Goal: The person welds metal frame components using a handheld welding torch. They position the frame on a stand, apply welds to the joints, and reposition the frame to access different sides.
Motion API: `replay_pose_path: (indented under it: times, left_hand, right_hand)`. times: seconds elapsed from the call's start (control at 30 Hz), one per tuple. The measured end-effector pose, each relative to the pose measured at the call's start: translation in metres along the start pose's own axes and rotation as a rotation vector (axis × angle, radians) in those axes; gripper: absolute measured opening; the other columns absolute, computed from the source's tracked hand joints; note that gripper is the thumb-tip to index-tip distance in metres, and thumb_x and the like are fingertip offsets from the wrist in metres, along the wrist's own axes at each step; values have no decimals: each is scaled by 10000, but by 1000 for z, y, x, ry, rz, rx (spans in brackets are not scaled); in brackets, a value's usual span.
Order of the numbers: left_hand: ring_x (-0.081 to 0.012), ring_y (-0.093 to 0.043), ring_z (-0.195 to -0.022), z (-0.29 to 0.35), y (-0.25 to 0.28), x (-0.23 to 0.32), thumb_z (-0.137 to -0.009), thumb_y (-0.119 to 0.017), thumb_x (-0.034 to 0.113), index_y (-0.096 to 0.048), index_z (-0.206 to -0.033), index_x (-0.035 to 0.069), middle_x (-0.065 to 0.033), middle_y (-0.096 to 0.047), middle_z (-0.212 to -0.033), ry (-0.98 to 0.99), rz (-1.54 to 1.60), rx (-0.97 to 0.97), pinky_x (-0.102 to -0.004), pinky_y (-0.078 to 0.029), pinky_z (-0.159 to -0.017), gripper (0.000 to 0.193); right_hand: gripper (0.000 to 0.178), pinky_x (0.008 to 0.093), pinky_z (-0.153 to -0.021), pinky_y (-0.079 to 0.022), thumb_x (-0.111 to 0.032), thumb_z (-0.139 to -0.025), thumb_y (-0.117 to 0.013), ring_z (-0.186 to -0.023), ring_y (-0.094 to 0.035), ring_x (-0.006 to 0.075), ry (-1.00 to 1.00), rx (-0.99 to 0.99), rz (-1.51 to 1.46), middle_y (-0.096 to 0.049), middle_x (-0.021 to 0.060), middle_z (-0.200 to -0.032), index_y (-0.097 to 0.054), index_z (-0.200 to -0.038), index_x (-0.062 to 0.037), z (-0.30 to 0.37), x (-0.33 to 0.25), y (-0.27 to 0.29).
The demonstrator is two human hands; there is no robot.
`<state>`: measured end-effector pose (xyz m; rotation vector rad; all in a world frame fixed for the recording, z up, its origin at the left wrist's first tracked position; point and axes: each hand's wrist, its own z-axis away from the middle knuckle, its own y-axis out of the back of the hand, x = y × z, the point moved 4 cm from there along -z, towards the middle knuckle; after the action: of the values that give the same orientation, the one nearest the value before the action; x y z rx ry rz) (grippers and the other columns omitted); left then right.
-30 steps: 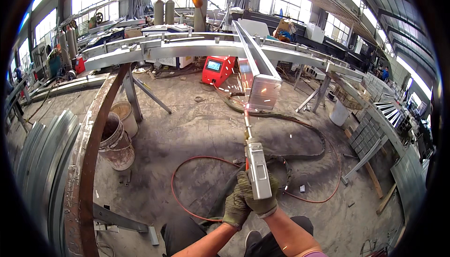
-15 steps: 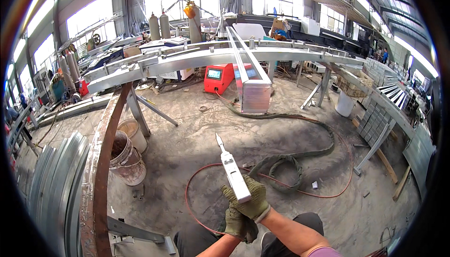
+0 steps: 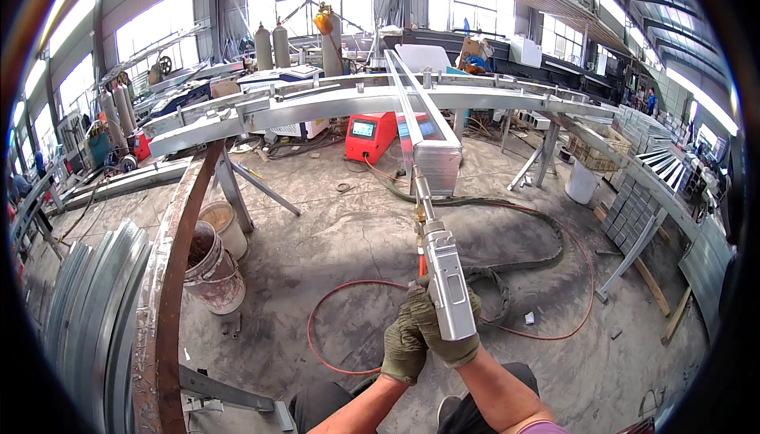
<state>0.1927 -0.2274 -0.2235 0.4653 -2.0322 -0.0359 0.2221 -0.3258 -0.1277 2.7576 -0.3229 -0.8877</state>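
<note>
In my right hand (image 3: 454, 343), wearing a green-grey knit glove, is a silver handheld welding gun (image 3: 449, 279) with a long narrow nozzle. My left hand (image 3: 405, 340), gloved alike, closes round the gun's lower part beside the right hand; the gun body partly hides the grip. The nozzle points away from me, its tip at the near end of a shiny rectangular metal tube (image 3: 438, 161). Whether tip and tube touch, I cannot tell. The tube lies across a long metal beam (image 3: 332, 101) and juts toward me.
A red machine with a screen (image 3: 370, 138) stands beyond the beam. A dark sleeved hose (image 3: 522, 260) and a thin red hose (image 3: 311, 331) curl over the floor. Stained buckets (image 3: 218, 287) stand left by a rusty beam (image 3: 162, 315); metal profiles (image 3: 99, 315) are stacked farther left.
The gun has swung right and forward, its nozzle rising from over the floor to the tube's near end. Both hands have shifted with it, the right one further right.
</note>
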Motion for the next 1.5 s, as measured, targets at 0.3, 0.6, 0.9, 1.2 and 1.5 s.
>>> replay_pose_path:
  times: [0.3,0.6,0.9,1.2,1.5]
  left_hand:
    - [-435,-704,-957,-15,-1,-2,-921,-668,54,-743,-1093,73,-201,-724,-1058,-16,-1,72,-485,-566,-786,188]
    - [-430,-725,-949,-24,3,6,-992,-602,97,-719,-1144,42,-222,-731,-1093,-37,30,77,-476,-575,-769,200]
    - [-413,-745,-862,-22,-5,-16,-1030,-581,120,-637,-1297,43,-219,-752,-992,53,130,69,-477,-582,-724,284]
    - [-419,-740,-855,-26,0,-2,-1034,-576,139,-635,-1280,43,-233,-743,-976,38,-15,28,-480,-578,-708,271]
    - [-425,-735,-801,-30,5,3,-1050,-567,160,-644,-1195,31,-226,-739,-908,45,80,63,-489,-571,-667,209]
  right_hand:
    - [94,320,-663,-551,-82,-971,-789,-724,-673,137,17,62,28,-715,46,-849,-731,-1031,-38,-9,2,-2]
    - [80,339,-694,-561,-95,-974,-786,-764,-700,164,46,59,79,-740,48,-864,-746,-1014,-38,-13,2,-5]
    - [85,332,-696,-566,-90,-974,-787,-762,-711,162,-25,69,36,-751,57,-864,-749,-1025,-34,-15,1,-8]
    - [70,338,-684,-560,-101,-976,-780,-748,-709,172,-37,66,48,-740,50,-843,-751,-1004,-44,-19,-1,-8]
    - [72,335,-682,-553,-95,-977,-781,-735,-685,154,-83,82,-7,-726,45,-838,-740,-1008,-44,-19,1,-11]
